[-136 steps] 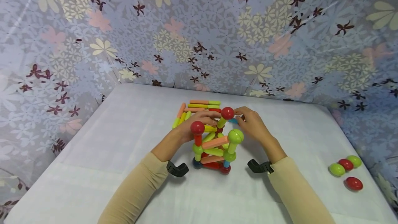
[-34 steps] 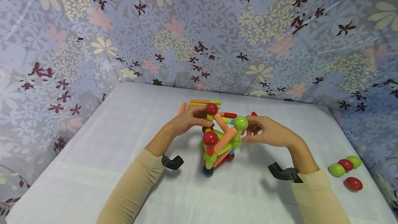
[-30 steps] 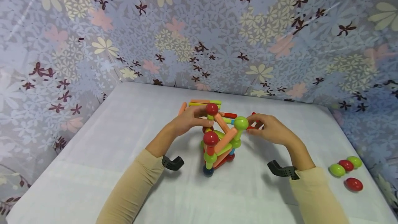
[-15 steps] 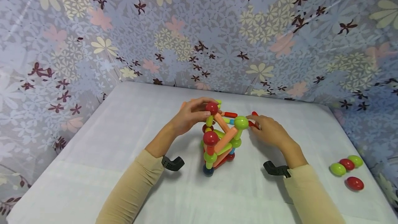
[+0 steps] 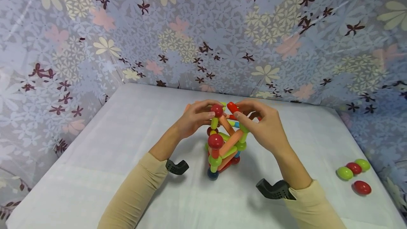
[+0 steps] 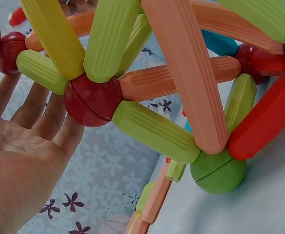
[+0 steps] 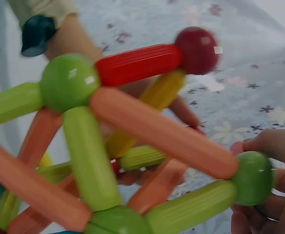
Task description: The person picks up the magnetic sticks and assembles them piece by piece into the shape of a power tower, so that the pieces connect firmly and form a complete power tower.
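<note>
A tower of rods and balls (image 5: 215, 141) stands mid-table in the head view, made of orange, green, red and yellow rods with red, green and dark blue balls. My left hand (image 5: 192, 119) holds the red ball (image 5: 217, 110) on its rear upright, thumb and fingers around it. Above the tower's right side, my right hand (image 5: 267, 124) pinches a red rod (image 5: 233, 107), tilted, one end poking out toward the left. That hand mostly hides the top green ball (image 7: 253, 178) in the head view; in the right wrist view its fingers are right behind that ball.
At the table's right lie loose balls: a green ball (image 5: 344, 173), a red ball (image 5: 361, 187) and others beside them. Behind the tower are loose rods, partly hidden, among them an orange rod (image 5: 187, 108). A flowered cloth (image 5: 203, 38) hangs at the back.
My right hand has picked up a red rod from the table behind the tower and lifted it leftward over the top. The tower was turned earlier; my left hand has risen to its rear red ball.
</note>
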`<state>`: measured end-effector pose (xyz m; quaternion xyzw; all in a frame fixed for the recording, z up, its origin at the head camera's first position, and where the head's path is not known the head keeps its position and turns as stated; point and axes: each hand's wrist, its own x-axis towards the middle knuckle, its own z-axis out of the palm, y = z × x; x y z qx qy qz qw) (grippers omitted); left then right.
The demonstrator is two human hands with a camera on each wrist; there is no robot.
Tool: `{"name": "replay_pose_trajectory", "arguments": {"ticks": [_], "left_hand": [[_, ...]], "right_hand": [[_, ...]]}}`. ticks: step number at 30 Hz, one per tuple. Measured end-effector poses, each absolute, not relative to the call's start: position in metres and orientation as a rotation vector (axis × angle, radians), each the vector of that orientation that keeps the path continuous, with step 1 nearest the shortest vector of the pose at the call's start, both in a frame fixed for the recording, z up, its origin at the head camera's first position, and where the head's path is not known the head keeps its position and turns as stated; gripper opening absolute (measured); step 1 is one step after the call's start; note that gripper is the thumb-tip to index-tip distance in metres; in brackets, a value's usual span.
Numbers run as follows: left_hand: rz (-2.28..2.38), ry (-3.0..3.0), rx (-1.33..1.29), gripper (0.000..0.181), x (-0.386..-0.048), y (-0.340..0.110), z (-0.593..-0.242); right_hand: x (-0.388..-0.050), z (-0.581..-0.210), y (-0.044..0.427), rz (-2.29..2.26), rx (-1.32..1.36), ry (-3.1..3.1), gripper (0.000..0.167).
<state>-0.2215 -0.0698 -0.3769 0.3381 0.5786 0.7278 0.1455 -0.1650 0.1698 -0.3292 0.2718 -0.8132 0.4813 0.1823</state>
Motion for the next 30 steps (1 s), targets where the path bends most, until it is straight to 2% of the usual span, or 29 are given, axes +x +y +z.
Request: {"name": "replay_pose_trajectory", "arguments": {"ticks": [15, 17, 20, 23, 25, 27, 30], "left_hand": [[2.098, 1.662, 0.933, 0.054, -0.222, -0.070, -0.379], [2.101, 1.663, 0.931, 0.052, -0.222, -0.071, -0.380], [2.089, 1.657, 0.944, 0.053, -0.222, -0.071, -0.380], [2.054, 1.643, 0.950, 0.063, -0.222, -0.071, -0.381], [2.023, 1.640, 0.945, 0.074, -0.223, -0.073, -0.382], [2.006, 1.623, 0.931, 0.084, -0.224, -0.075, -0.383], [1.972, 1.587, 0.939, 0.087, -0.227, -0.079, -0.384]], "right_hand": [[-0.160, -0.332, 0.163, 1.152, 0.754, -2.438, 0.021], [-0.159, -0.332, 0.163, 1.123, 0.778, -2.480, 0.026], [-0.160, -0.328, 0.170, 1.062, 0.843, -2.602, 0.043], [-0.162, -0.323, 0.184, 1.011, 0.923, -2.795, 0.061], [-0.164, -0.322, 0.194, 0.959, 0.964, -2.918, 0.066], [-0.167, -0.322, 0.200, 0.897, 0.984, -2.998, 0.063], [-0.173, -0.327, 0.204, 0.799, 0.984, -3.037, 0.048]]}}
